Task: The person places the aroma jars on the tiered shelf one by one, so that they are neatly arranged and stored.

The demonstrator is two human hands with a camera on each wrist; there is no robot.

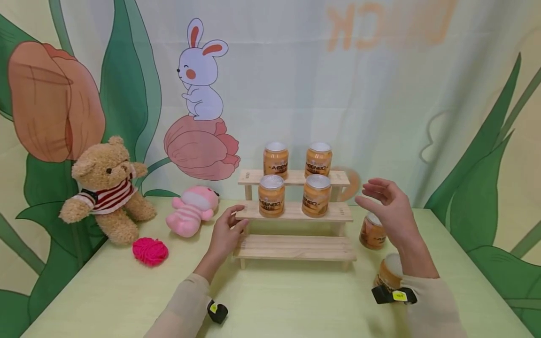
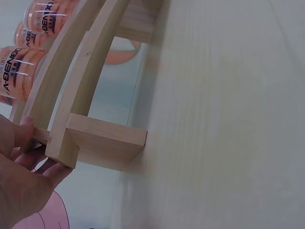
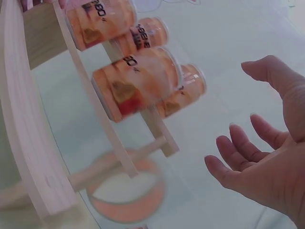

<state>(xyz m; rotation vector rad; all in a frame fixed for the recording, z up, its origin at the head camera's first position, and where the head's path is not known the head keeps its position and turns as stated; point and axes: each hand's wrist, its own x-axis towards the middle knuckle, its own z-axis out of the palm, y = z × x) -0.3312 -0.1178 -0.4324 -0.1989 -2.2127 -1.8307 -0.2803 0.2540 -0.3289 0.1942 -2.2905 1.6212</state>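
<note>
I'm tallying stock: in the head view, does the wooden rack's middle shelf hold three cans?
No, only two orange cans stand on the middle shelf, side by side.

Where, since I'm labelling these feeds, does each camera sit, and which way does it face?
Head: worn on the person's head, facing forward and down at the wooden rack and jars; the left hand, right hand and both sleeves show.
Left wrist: worn on that wrist, looking at the wooden rack's end and the tabletop; the left hand shows, holding that end.
Right wrist: worn on that wrist, looking past the empty right hand toward the wooden rack.
Shared: both wrist views show the wooden rack and jars, from opposite ends.
</note>
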